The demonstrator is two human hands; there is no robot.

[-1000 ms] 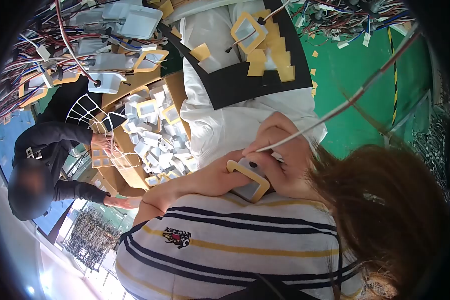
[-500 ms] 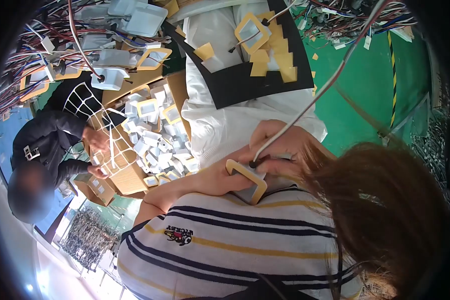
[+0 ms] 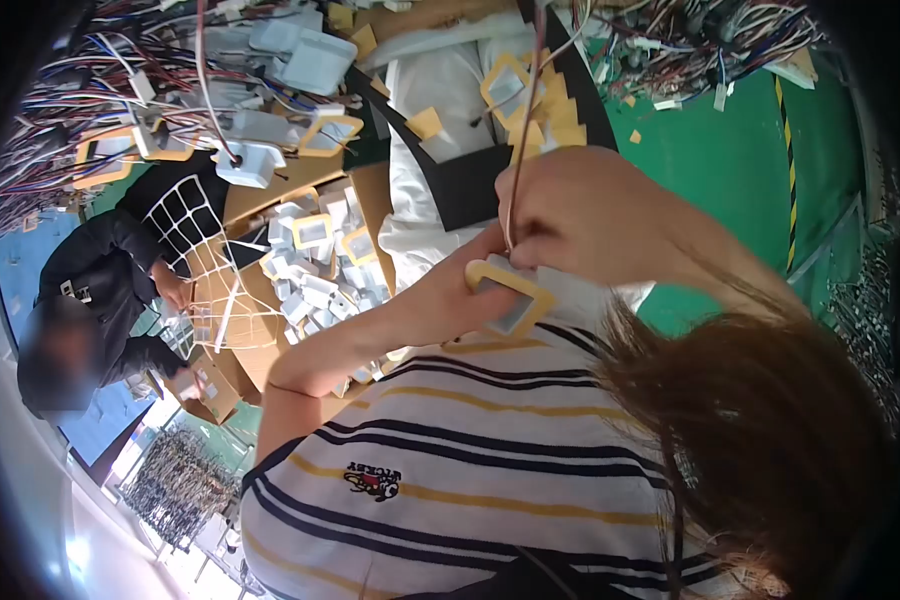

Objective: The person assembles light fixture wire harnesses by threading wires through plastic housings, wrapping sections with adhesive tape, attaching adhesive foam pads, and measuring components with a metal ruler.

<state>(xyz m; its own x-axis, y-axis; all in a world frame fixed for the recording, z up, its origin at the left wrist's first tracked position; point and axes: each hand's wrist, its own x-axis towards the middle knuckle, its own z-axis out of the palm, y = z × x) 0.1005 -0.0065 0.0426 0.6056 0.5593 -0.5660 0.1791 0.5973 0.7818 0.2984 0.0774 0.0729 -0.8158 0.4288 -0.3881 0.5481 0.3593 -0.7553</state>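
My left hand [image 3: 470,291] is wrapped round a small light-grey housing [image 3: 515,312] with a yellow rim, in front of my striped shirt. My right hand [image 3: 560,215] is closed round the cable [image 3: 518,165] just above the housing's upper end, with the thumb and fingertips touching there. The cable rises from between those fingers to the top of the view. Where it meets the housing is partly hidden by my fingers.
A carton [image 3: 375,205] of grey housings stands left of my lap. Wired housings [image 3: 250,163] and cable bundles hang at the upper left. A black sheet [image 3: 470,185] with yellow pieces lies ahead. At the left, a co-worker [image 3: 100,260] handles white netting [image 3: 192,215].
Both my hands have moved up and away from my shirt with the housing, and my right forearm has come into view. The cable now stands nearly upright. The co-worker's hands have shifted at the netting.
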